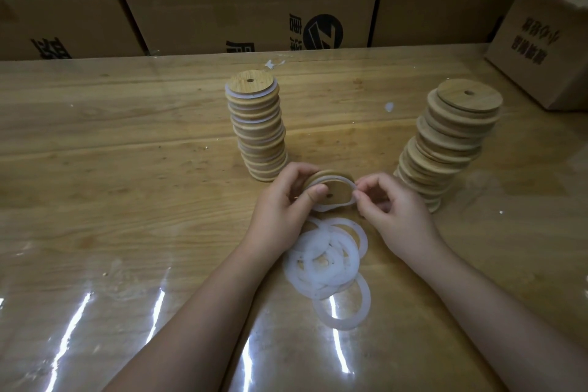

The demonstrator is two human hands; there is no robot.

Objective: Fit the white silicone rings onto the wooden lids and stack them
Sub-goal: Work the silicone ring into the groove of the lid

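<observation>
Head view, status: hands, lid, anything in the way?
Left hand grips wooden lid; right hand pinches white ring at its rim, ring partly on. Loose rings near wrists, ringed stack left, bare stack right. Nothing in the way.

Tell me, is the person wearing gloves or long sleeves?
No. The left hand and right hand are bare: no gloves, rings, watch or bracelets. Both forearms are uncovered too, and no sleeve shows anywhere in view.
</observation>
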